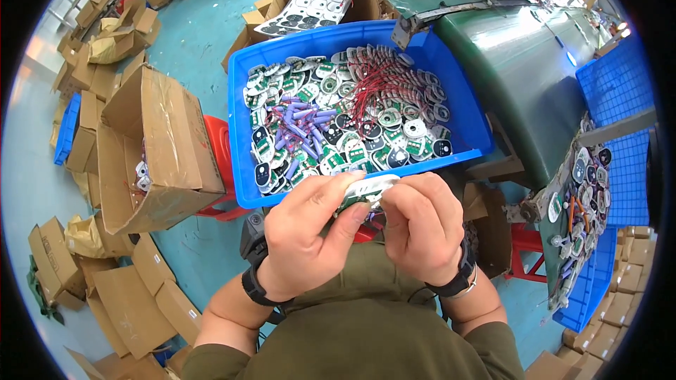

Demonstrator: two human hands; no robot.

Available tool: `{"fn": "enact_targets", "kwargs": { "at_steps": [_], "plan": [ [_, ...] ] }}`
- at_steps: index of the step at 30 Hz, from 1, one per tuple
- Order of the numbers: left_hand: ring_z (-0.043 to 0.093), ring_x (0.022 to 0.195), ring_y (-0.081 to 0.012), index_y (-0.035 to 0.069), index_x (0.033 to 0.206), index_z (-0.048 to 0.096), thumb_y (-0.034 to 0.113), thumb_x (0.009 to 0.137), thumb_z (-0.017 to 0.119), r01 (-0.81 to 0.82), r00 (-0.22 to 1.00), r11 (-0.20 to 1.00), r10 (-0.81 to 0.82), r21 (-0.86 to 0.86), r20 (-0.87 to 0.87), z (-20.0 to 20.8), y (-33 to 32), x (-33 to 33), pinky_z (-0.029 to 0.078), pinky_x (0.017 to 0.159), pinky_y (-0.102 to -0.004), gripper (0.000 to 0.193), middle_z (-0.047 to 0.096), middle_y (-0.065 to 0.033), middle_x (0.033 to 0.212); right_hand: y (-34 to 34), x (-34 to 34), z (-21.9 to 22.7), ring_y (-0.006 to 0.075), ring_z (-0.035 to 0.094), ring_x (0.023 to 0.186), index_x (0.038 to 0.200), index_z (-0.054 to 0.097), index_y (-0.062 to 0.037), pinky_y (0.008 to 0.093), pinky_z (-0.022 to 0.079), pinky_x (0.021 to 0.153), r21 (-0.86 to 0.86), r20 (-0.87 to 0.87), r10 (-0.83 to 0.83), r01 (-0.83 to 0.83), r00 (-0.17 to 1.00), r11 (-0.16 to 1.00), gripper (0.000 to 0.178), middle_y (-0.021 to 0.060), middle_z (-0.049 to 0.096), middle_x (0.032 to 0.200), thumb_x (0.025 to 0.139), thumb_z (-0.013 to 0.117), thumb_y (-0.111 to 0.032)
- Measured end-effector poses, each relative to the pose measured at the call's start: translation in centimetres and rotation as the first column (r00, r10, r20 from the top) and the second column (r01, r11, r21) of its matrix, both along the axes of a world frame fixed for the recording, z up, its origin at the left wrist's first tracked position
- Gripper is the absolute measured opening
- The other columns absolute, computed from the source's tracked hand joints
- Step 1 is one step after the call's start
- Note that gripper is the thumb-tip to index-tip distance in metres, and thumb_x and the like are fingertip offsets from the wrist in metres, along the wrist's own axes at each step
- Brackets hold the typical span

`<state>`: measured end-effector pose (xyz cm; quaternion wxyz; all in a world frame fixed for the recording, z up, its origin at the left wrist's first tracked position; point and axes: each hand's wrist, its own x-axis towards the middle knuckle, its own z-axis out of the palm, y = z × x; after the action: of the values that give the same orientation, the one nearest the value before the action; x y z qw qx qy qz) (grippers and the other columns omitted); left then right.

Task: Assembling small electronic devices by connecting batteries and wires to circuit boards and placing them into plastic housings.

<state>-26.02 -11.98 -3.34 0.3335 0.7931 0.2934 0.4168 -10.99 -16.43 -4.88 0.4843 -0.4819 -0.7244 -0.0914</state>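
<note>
Between my two hands, in front of my chest, is a white plastic housing with a green circuit board [371, 187] in it. My left hand [310, 229] is closed on its left side, thumb below and fingers above. My right hand [426, 222] pinches the right end, its fingertips partly hiding the piece. Just beyond them sits a blue bin [243, 169] filled with similar round housings. Purple cylindrical battery cells [304, 127] lie in a heap at its middle left. Red wires [370, 91] spread over a row of stacked housings at the back right.
An open cardboard box [172, 141] rests on a red stool [217, 141] to the left. At right stand a green-covered table [507, 63], a side surface strewn with parts [577, 204] and blue crates [620, 112]. Flattened cardboard [134, 299] covers floor at lower left.
</note>
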Motion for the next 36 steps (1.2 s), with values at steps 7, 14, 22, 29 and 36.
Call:
{"fn": "enact_targets", "kwargs": {
  "at_steps": [7,14,22,29,36],
  "plan": [
    [0.056,0.063,-0.0200,-0.005,0.101,0.058,-0.003,0.070,0.065,-0.070,0.997,0.993,0.066,0.091,0.043,-0.6,-0.2,0.7,0.045,0.054,-0.0259,0.032,0.060,-0.0144,0.082,-0.2,-0.8,0.2,0.0239,0.051,0.058,0.082,0.053,0.0026,0.0309,0.042,0.050,-0.066,-0.078,-0.103,0.098,0.992,0.993,0.023,0.0112,0.052,0.073,0.062,0.059,0.008],
    [0.057,0.064,-0.0208,-0.005,0.101,0.058,-0.004,0.070,0.065,-0.057,0.998,0.992,0.054,0.116,0.025,-0.2,-0.1,0.3,0.046,0.055,-0.0263,0.032,0.060,-0.0156,0.083,0.1,-0.5,0.1,0.0229,0.051,0.057,0.083,0.053,0.0027,0.0305,0.041,0.049,-0.028,-0.009,-0.068,0.068,0.998,0.997,0.021,0.0111,0.052,0.074,0.063,0.058,0.008],
    [0.058,0.063,-0.0217,-0.005,0.100,0.058,-0.003,0.070,0.065,-0.080,0.996,0.976,0.069,0.202,0.061,-0.9,0.0,1.1,0.046,0.055,-0.0269,0.031,0.060,-0.0149,0.082,-0.1,-0.8,-0.3,0.0235,0.051,0.059,0.085,0.053,0.0043,0.0309,0.041,0.051,0.046,0.087,-0.202,0.198,0.976,0.979,0.020,0.0122,0.052,0.075,0.065,0.058,0.007],
    [0.059,0.066,-0.0231,-0.004,0.097,0.059,-0.002,0.070,0.066,-0.058,0.998,0.998,0.057,0.016,0.031,-0.4,0.2,0.6,0.048,0.058,-0.0287,0.028,0.061,-0.0144,0.081,-0.2,-0.5,-0.3,0.0242,0.052,0.061,0.083,0.054,0.0037,0.0313,0.042,0.053,-0.094,-0.064,-0.061,0.054,0.996,0.994,0.018,0.0122,0.052,0.074,0.065,0.058,0.006],
    [0.060,0.067,-0.0231,-0.004,0.094,0.061,-0.002,0.070,0.064,-0.002,0.999,0.998,0.000,0.070,0.040,-0.5,0.6,0.8,0.047,0.058,-0.0281,0.024,0.061,-0.0140,0.082,0.3,-0.1,-0.5,0.0242,0.052,0.059,0.083,0.053,0.0029,0.0305,0.041,0.050,-0.009,0.001,-0.047,0.047,0.999,0.999,0.019,0.0123,0.052,0.074,0.065,0.057,0.007]
  ]
}}
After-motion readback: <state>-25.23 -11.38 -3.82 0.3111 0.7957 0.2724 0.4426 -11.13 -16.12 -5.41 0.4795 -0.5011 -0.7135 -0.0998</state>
